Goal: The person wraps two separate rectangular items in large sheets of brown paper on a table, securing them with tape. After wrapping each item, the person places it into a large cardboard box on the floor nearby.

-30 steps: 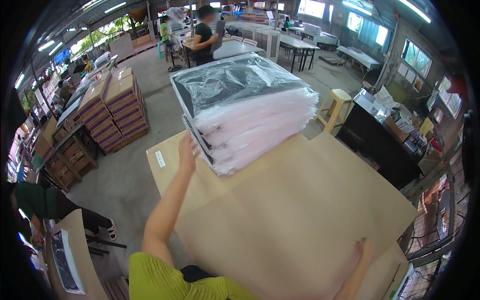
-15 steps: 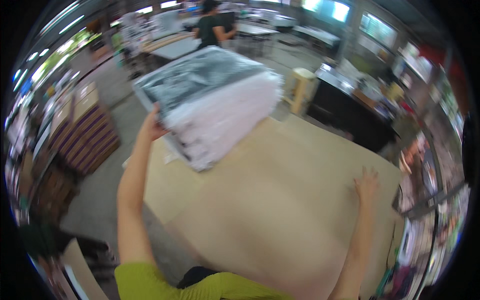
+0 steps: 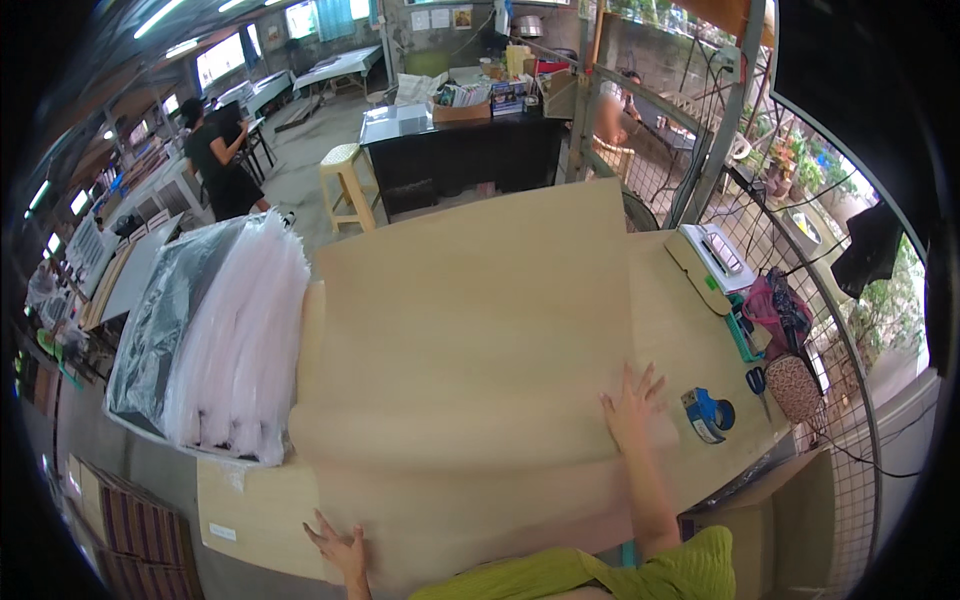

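A big brown paper sheet (image 3: pixel 470 330) covers the middle of the pale wooden table (image 3: pixel 680 330), its near part curving and slightly blurred. My right hand (image 3: pixel 632 408) lies along the sheet's right edge with fingers spread. Low on the left, my left hand (image 3: pixel 342 552) has its fingers apart beside the sheet's left edge, holding nothing. At the table's left side sits a plastic-wrapped stack of pinkish-white and dark layers (image 3: pixel 225 345), away from both hands. To the right of my right hand is a blue tape dispenser (image 3: pixel 707 415).
Scissors (image 3: pixel 759 388), a patterned pouch (image 3: pixel 793 388) and a white tray (image 3: pixel 718 258) line the table's right side by a wire mesh (image 3: pixel 850 370). Beyond the far edge stand a yellow stool (image 3: pixel 348 185) and a black desk (image 3: pixel 460 165). A person (image 3: pixel 215 160) walks at far left.
My left hand has left the wrapped stack and come back toward me. The view has swung right, with the stack now at the left. My right hand stays over the sheet's right side.
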Demonstrator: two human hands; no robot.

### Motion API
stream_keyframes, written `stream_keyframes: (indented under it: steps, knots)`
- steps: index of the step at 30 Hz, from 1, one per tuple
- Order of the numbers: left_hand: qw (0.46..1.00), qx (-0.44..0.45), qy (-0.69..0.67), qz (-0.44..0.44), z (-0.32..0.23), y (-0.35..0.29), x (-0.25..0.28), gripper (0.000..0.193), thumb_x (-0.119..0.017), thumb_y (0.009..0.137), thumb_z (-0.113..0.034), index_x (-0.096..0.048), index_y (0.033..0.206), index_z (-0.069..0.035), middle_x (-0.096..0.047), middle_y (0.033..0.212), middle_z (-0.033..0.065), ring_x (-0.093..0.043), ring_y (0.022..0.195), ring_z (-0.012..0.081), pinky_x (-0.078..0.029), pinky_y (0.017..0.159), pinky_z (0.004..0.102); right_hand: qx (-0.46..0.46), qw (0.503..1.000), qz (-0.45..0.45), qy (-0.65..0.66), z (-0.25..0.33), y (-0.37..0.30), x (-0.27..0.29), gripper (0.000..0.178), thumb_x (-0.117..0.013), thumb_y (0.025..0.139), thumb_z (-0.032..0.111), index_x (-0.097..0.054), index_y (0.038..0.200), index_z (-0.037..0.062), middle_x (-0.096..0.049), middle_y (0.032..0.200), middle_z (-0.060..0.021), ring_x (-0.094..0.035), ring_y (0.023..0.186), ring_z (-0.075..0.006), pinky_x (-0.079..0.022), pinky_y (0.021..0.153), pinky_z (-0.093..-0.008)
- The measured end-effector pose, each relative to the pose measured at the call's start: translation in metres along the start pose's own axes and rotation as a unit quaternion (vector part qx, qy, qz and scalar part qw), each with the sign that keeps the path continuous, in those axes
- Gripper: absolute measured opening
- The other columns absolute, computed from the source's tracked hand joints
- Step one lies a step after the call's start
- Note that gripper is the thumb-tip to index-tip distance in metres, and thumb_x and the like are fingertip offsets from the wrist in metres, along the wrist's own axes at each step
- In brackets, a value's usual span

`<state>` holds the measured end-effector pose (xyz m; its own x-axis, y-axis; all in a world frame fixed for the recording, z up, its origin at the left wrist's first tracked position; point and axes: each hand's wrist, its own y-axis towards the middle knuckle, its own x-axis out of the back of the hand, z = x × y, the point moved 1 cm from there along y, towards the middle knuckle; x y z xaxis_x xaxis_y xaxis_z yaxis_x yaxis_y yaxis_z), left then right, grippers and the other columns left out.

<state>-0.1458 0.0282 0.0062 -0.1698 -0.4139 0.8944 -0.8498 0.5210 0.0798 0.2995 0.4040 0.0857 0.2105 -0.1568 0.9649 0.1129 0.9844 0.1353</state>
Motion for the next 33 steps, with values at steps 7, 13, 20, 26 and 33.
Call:
stream_keyframes:
  steps: [7, 13, 20, 26, 33]
  knots:
    - [0.982, -0.188, -0.034, -0.009, -0.074, -0.017, 0.0, 0.085, -0.068, 0.08, -0.054, -0.036, 0.152, -0.022, -0.008, 0.16, 0.0261, -0.012, 0.146, 0.046, -0.015, 0.113, 0.0625, -0.216, 0.956, -0.144, -0.139, -0.149, 0.002, 0.007, 0.071, -0.068, 0.082, 0.03, -0.039, 0.144, 0.0114, -0.034, 0.152, -0.0195, -0.021, 0.146, -0.0431, -0.02, 0.104, -0.0769]
    - [0.901, -0.433, -0.01, 0.034, -0.308, 0.045, -0.009, 0.068, -0.069, 0.086, -0.037, -0.041, 0.148, -0.032, -0.017, 0.16, 0.0196, -0.014, 0.146, 0.0488, -0.013, 0.111, 0.0709, -0.207, 0.976, 0.044, -0.048, -0.238, -0.014, 0.003, 0.063, -0.069, 0.083, 0.017, -0.042, 0.138, 0.006, -0.047, 0.139, -0.0164, -0.034, 0.14, -0.0393, -0.035, 0.106, -0.063]
    - [0.891, -0.409, 0.147, 0.134, -0.471, 0.13, -0.122, 0.085, -0.058, 0.082, -0.069, -0.023, 0.154, -0.042, 0.007, 0.164, 0.0154, -0.003, 0.146, 0.0536, -0.011, 0.107, 0.077, -0.065, 0.947, -0.22, 0.223, -0.229, -0.026, 0.05, 0.041, -0.074, 0.072, 0.005, -0.062, 0.11, -0.0028, -0.062, 0.106, -0.018, -0.06, 0.1, -0.0371, -0.047, 0.089, -0.0406]
    - [0.898, -0.346, 0.158, 0.219, -0.488, 0.206, -0.261, 0.09, -0.053, 0.075, -0.081, -0.025, 0.153, -0.044, 0.001, 0.164, 0.0145, 0.0, 0.144, 0.0573, -0.009, 0.102, 0.0821, 0.212, 0.936, -0.041, 0.277, -0.052, 0.005, 0.095, 0.035, -0.075, 0.072, 0.008, -0.062, 0.103, -0.0011, -0.061, 0.094, -0.0176, -0.061, 0.086, -0.0374, -0.051, 0.074, -0.043]
    - [0.909, -0.335, -0.079, 0.234, -0.492, 0.318, -0.254, 0.087, -0.065, 0.081, -0.06, -0.031, 0.153, -0.027, -0.025, 0.159, 0.0175, -0.025, 0.144, 0.0457, -0.024, 0.114, 0.0595, 0.27, 0.941, 0.002, 0.205, 0.107, 0.185, -0.117, 0.041, -0.068, 0.081, 0.01, -0.058, 0.119, -0.0003, -0.056, 0.124, -0.0252, -0.053, 0.118, -0.042, -0.042, 0.103, -0.0469]
